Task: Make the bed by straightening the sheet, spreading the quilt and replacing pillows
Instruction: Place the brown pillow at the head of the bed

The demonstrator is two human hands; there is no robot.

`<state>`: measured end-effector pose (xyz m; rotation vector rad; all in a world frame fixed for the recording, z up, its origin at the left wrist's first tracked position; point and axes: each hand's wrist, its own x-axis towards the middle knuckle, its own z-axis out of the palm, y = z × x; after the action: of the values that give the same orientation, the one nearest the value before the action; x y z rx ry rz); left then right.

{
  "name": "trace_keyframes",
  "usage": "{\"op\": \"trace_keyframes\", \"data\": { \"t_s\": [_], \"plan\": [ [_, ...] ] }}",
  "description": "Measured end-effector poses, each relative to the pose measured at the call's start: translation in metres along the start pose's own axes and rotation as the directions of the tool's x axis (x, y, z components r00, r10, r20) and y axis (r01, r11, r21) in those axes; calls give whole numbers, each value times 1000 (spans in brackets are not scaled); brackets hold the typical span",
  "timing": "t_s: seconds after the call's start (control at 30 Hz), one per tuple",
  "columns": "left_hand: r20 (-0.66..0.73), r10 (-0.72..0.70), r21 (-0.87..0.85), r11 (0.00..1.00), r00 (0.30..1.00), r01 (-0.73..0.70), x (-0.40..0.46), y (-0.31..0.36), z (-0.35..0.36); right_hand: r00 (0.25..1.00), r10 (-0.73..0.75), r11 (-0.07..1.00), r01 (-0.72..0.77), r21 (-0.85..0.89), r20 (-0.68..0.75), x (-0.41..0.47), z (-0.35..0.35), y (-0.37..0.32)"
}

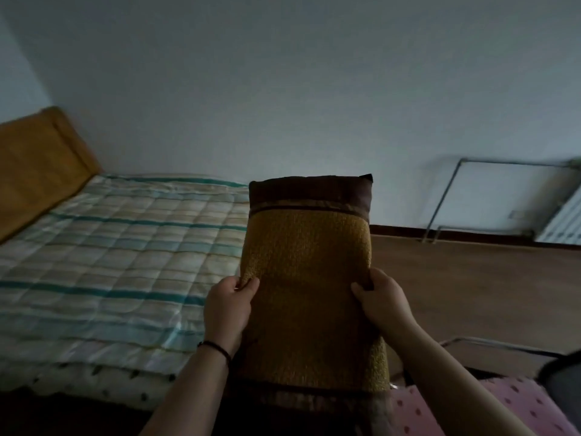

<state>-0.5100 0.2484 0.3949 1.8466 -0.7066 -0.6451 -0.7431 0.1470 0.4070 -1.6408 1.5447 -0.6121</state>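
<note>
I hold a mustard-yellow woven pillow with dark brown end bands upright in front of me. My left hand grips its left edge, thumb on the front. My right hand grips its right edge the same way. The bed lies to the left, its quilted mattress pad in pale checks with teal stripes spread flat. A white sheet with dark dots shows along the bed's near edge. The orange-brown headboard stands at the far left.
A pink fabric with dark dots lies at the bottom right beside a metal frame. Brown wooden floor stretches to the right of the bed. A metal pipe frame and a white radiator stand against the far wall.
</note>
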Motion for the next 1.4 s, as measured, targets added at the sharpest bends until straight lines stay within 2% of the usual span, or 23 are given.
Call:
{"op": "trace_keyframes", "data": {
  "t_s": [0.47,0.67,1.0,1.23,1.4],
  "plan": [
    [-158,-59,15,998,986,62,24,-77,-275,982,-138,989,128,75,133,-100,213,-148],
    [-232,-79,21,996,969,87,55,-100,-367,960,-189,977,163,136,205,-118,295,-212],
    [-339,-135,-84,990,931,113,167,-146,-481,925,-235,962,177,207,300,-70,445,-312],
    [-434,-213,-240,964,875,116,280,-155,-576,872,-324,944,269,192,367,-12,564,-426],
    [-461,-322,-380,914,827,144,328,-160,-645,844,-375,927,333,173,383,0,640,-490]
  ]
}}
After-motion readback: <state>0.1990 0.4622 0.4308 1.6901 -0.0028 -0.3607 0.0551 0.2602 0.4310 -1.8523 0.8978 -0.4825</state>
